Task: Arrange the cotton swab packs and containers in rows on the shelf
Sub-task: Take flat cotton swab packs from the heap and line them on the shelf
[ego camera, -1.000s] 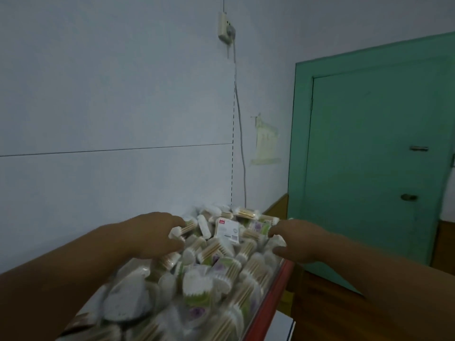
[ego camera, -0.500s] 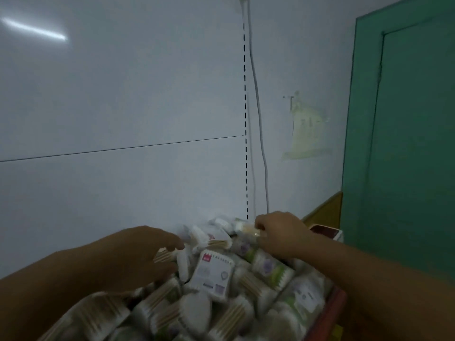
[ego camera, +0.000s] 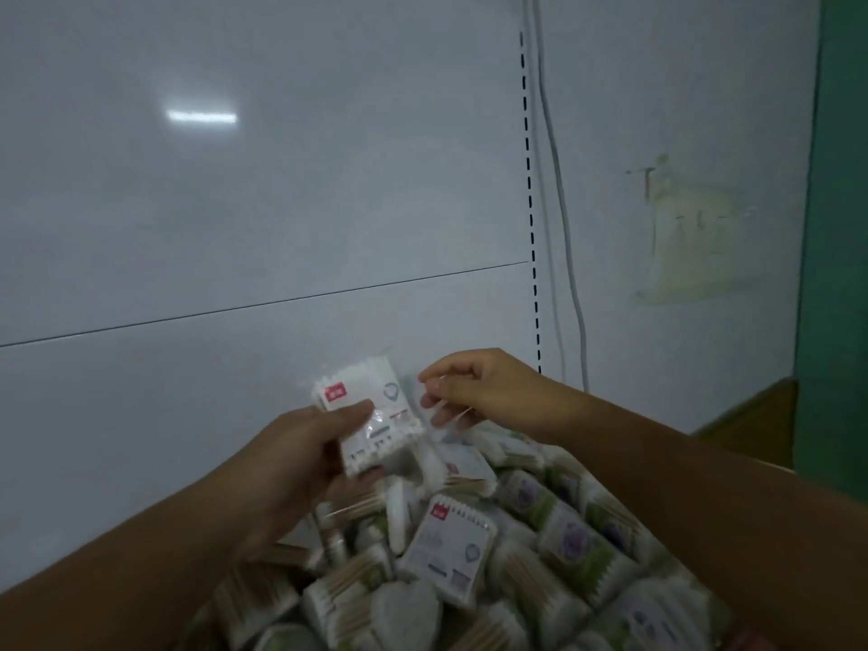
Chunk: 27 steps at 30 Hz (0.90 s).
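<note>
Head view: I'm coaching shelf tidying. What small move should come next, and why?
Probably stand the pack held by the left hand against the back panel, starting a row: it is lifted above the jumbled pile, and no row shows.

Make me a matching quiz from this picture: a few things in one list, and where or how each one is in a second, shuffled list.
Things:
1. left hand
2. red-labelled pack
3. cable
4. door

Places or states:
A. lies flat on the heap of swab packs
B. green, at the right edge of the view
C. grips the raised swab pack above the heap
D. runs down the wall

Pairs: 1-C, 2-A, 3-D, 4-B
</note>
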Tool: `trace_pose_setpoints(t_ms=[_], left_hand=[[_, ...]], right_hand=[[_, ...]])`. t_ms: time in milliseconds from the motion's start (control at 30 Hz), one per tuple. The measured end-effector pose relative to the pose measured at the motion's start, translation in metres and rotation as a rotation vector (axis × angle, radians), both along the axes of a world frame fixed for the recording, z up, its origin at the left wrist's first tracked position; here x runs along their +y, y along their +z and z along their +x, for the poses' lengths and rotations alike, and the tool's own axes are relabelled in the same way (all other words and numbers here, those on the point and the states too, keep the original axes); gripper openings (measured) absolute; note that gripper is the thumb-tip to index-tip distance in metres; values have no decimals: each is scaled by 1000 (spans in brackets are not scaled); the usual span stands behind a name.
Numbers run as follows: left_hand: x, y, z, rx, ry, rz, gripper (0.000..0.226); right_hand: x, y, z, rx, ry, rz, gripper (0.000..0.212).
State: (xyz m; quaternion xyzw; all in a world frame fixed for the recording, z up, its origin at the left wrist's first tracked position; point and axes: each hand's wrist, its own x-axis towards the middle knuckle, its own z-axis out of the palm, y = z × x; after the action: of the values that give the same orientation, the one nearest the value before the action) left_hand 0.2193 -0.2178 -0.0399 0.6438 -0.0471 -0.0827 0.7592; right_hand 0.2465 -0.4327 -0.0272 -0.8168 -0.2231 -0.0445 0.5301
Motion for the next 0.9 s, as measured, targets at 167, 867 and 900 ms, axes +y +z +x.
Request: trace_pose_setpoints(t_ms=[167,867,900], left_hand=[[42,2,-7,39,129,2,47],[29,-11,-9,63,-35,165,47],[32,-10,-8,50,-35,168,42]], right_hand=[[-9,-37,27,-41,-268,-827,57],[24,-35,-16,-618,115,-404,80],[16,-38,-15,-587,33,-403,70]])
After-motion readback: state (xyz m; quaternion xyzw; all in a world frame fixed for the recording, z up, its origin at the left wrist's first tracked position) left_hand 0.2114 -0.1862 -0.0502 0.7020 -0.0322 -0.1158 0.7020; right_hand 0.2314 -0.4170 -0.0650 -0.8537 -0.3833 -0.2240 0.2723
